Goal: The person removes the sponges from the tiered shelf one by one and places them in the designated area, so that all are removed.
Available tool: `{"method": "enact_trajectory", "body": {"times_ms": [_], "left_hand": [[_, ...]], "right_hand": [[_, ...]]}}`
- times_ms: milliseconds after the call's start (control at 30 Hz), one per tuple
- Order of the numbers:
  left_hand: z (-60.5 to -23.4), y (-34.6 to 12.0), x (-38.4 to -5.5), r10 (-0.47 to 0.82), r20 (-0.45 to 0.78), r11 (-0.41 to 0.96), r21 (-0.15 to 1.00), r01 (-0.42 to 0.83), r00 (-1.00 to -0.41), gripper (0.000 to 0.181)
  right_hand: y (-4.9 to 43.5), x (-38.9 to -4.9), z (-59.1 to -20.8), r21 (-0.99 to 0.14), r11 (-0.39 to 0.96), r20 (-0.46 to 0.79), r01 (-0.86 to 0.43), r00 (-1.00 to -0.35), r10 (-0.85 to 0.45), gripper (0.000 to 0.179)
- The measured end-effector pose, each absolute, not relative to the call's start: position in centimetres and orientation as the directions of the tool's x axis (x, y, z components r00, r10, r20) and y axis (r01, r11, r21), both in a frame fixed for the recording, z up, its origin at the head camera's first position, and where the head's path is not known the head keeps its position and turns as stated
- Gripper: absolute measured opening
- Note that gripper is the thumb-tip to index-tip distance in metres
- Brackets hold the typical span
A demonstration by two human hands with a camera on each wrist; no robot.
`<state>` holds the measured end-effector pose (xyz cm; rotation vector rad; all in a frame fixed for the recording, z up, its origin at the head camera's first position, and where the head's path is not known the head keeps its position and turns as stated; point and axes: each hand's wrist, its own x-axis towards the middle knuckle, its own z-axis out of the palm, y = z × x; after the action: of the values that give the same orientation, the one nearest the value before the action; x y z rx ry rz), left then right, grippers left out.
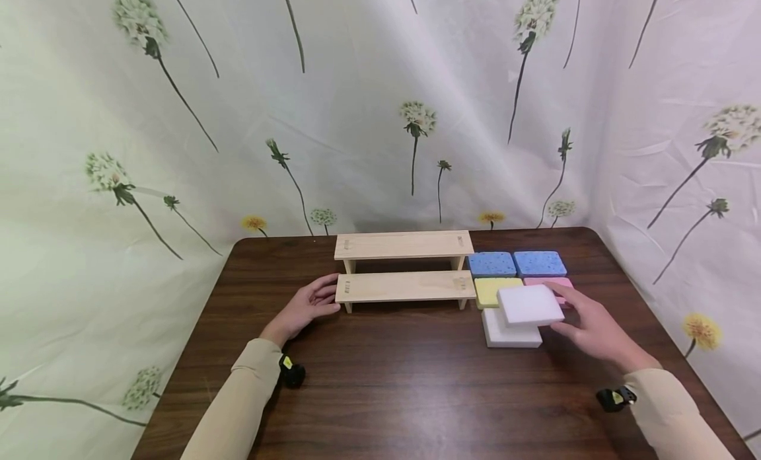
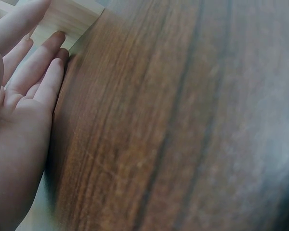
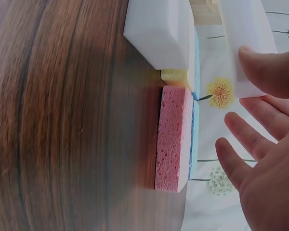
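Observation:
My right hand [image 1: 600, 328] pinches a white sponge block [image 1: 530, 304] by its right end, thumb on the near side. In the right wrist view that block [image 3: 248, 43] is raised above the others, with the lower fingers spread free of it. Under it lies a second white block [image 1: 512, 338] on the table. My left hand [image 1: 302, 309] rests at the left end of the lower step of a small two-step wooden rack [image 1: 404, 287]. Its fingers [image 2: 49, 86] are fairly straight, close against the wood in the left wrist view.
Behind the white blocks lie a yellow sponge [image 1: 489, 291], a pink sponge [image 3: 171, 139] partly hidden by the raised block, and two blue sponges [image 1: 492, 264] at the back. A dandelion-print curtain [image 1: 368, 116] hangs behind the brown table [image 1: 392, 387].

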<state>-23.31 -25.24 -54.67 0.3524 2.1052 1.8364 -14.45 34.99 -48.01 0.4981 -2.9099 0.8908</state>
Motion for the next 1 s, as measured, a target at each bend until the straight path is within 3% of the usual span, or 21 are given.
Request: {"method": "enact_trajectory", "body": {"times_ms": [567, 1000], "left_hand": [[-54.7, -25.3, -23.3, 0.400, -0.073, 0.138, 0.990, -0.019, -0.913, 0.080], [-54.7, -25.4, -23.4, 0.404, -0.069, 0.148, 0.989, -0.009, -0.912, 0.080]], "right_hand": [[37.2, -13.7, -47.9, -0.534, 0.804, 0.097, -0.261, -0.964, -0.249, 0.078], [38.7, -13.2, -48.1, -0.511, 0.815, 0.144, -0.274, -0.962, -0.233, 0.078]]}}
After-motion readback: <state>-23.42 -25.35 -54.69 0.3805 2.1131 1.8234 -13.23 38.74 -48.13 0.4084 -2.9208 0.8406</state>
